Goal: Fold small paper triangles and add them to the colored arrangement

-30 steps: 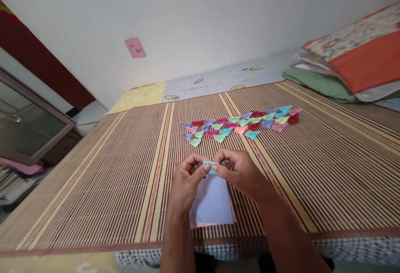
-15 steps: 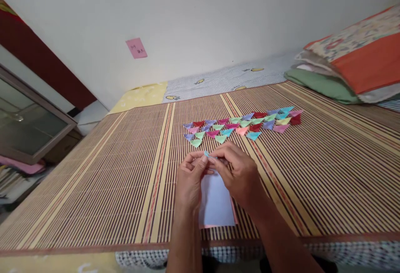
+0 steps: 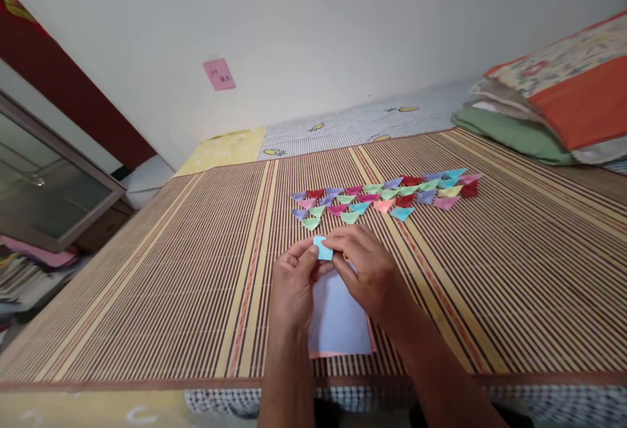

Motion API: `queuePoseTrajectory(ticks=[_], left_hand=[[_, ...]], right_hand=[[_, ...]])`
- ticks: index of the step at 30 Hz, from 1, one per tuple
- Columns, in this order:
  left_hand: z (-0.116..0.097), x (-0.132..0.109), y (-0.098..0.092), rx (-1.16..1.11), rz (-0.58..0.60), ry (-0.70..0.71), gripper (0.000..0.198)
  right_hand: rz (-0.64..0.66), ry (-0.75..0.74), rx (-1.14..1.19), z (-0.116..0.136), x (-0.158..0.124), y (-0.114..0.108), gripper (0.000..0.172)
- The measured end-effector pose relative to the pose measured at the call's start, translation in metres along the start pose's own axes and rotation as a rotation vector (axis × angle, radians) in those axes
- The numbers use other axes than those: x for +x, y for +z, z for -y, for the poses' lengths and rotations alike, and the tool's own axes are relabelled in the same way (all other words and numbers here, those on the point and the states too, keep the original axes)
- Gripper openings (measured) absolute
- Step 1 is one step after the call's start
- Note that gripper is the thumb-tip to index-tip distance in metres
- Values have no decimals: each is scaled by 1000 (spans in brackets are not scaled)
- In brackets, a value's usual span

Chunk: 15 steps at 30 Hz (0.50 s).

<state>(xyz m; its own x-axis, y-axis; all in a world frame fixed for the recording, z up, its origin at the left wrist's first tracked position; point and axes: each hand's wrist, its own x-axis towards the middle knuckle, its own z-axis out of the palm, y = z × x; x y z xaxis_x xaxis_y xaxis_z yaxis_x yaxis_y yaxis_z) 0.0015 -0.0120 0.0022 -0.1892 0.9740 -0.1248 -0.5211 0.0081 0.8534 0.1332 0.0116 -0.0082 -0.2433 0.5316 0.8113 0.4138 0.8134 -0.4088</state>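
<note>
A small light-blue piece of folded paper (image 3: 322, 249) is pinched between my two hands, its flat face toward me. My left hand (image 3: 295, 272) grips its left edge with the thumb in front. At its right side, my right hand (image 3: 365, 263) holds it with thumb and fingertips. Under both hands lies a stack of paper sheets (image 3: 339, 317), a pale lavender one on top and pink edges showing below. Just beyond the hands, several small folded paper pieces (image 3: 350, 217) in green, blue, red, pink and purple lie in slanting rows.
A striped bamboo mat (image 3: 186, 284) covers the bed. Folded bedding and an orange patterned pillow (image 3: 582, 98) are piled at the right. A pink note (image 3: 219, 74) is stuck on the wall. At the left stands a glass-fronted cabinet (image 3: 49, 180).
The light-blue paper has turned from nearly edge-on to showing its flat face. Both hands stay on it and have shifted only slightly. The view has moved a little.
</note>
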Motion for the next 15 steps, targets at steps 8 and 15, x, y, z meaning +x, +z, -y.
queuePoseTrajectory(ticks=[8,15], left_hand=[[0,1,-4,78,22,64,23],[4,2,-2,90,5,103,23]], right_hand=[[92,63,121,-2,1,-6,16],[55,311,261,1,0,-5,14]])
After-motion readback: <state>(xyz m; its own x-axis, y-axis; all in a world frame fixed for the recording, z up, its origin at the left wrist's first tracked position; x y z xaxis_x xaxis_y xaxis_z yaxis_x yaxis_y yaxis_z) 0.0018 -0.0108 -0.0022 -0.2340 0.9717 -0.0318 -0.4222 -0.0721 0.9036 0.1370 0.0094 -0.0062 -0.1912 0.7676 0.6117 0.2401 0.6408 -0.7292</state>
